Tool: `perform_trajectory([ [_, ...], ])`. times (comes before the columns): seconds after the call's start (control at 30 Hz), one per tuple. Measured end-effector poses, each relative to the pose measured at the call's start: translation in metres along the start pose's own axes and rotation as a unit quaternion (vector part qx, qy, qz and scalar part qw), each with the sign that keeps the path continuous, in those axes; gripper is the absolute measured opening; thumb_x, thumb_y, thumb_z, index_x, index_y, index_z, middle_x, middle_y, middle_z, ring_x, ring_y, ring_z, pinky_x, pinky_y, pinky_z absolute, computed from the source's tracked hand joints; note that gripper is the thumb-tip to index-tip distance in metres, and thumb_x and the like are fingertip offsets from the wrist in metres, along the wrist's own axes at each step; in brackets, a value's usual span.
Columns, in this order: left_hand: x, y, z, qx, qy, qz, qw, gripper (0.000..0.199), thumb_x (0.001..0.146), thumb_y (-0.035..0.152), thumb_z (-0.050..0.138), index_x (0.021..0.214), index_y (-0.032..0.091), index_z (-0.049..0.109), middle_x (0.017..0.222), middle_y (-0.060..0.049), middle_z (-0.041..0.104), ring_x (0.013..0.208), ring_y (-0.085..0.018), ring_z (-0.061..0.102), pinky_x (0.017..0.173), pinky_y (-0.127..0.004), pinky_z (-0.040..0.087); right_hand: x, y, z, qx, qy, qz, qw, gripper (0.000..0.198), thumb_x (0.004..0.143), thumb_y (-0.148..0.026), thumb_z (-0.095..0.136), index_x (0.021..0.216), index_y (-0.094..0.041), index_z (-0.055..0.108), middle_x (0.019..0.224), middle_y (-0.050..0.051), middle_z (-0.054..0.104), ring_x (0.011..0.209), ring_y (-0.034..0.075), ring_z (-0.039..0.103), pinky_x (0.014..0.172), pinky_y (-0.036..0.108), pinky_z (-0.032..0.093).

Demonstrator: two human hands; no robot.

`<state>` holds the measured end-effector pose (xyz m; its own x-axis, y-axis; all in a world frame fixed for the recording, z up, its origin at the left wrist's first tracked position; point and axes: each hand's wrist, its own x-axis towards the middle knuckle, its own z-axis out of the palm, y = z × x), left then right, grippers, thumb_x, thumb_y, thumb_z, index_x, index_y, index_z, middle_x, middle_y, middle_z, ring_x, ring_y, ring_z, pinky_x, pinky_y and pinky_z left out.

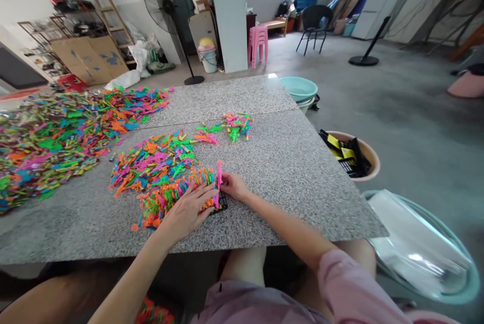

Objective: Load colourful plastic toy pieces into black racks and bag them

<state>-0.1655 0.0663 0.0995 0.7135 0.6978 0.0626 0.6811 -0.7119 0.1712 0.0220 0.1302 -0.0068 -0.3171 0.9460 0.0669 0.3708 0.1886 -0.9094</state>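
Observation:
A packed row of small bright plastic toys (162, 200), in orange, green, blue and pink, stands on the table, on or in a black gridded tray (224, 204) of which only the right end shows. My left hand (189, 208) lies across the row with its fingers stretched out, touching the toys. At the row's right end, a pink plastic toy (219, 178) stands upright. My right hand (233, 186) pinches it from the right side; its fingertips are partly hidden behind it. The toys' exact kind is too small to make out.
Behind the row lies a loose heap of similar toys (155, 160), with a small cluster (238, 125) farther right. A large pile (56, 137) covers the table's left. Beyond the granite table's (287, 173) right edge stand a beige basin (372, 168) and a teal tub (469, 283).

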Motion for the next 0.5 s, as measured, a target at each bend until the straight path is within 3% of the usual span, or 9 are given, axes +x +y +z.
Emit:
perform_trajectory([
  [0.13, 0.0, 0.001, -0.001, 0.002, -0.008, 0.001, 1.0, 0.04, 0.097, 0.028, 0.05, 0.137, 0.025, 0.052, 0.146, -0.006, 0.053, 0.137, -0.025, 0.047, 0.119, -0.053, 0.029, 0.008, -0.004, -0.007, -0.033, -0.026, -0.042, 0.998, 0.018, 0.074, -0.012, 0.061, 0.09, -0.017, 0.068, 0.084, -0.003, 0.071, 0.08, 0.012, 0.063, 0.074, 0.018, 0.043],
  [0.37, 0.0, 0.002, 0.001, -0.003, 0.01, 0.01, 1.0, 0.041, 0.099, 0.029, 0.047, 0.139, 0.023, 0.05, 0.144, -0.007, 0.055, 0.135, -0.024, 0.049, 0.119, -0.052, 0.029, 0.005, -0.002, -0.011, -0.138, -0.031, -0.072, 0.987, 0.005, 0.073, -0.015, 0.067, 0.078, -0.015, 0.067, 0.078, 0.001, 0.069, 0.073, 0.015, 0.062, 0.069, 0.02, 0.041],
  [0.5, 0.0, 0.002, 0.001, -0.005, 0.005, 0.009, 1.0, 0.041, 0.099, 0.029, 0.047, 0.139, 0.023, 0.05, 0.145, -0.006, 0.054, 0.136, -0.024, 0.048, 0.119, -0.051, 0.029, 0.004, -0.008, -0.011, -0.153, -0.051, -0.07, 0.984, 0.013, 0.074, -0.016, 0.068, 0.087, -0.015, 0.068, 0.08, 0.002, 0.07, 0.072, 0.015, 0.062, 0.068, 0.02, 0.041],
])
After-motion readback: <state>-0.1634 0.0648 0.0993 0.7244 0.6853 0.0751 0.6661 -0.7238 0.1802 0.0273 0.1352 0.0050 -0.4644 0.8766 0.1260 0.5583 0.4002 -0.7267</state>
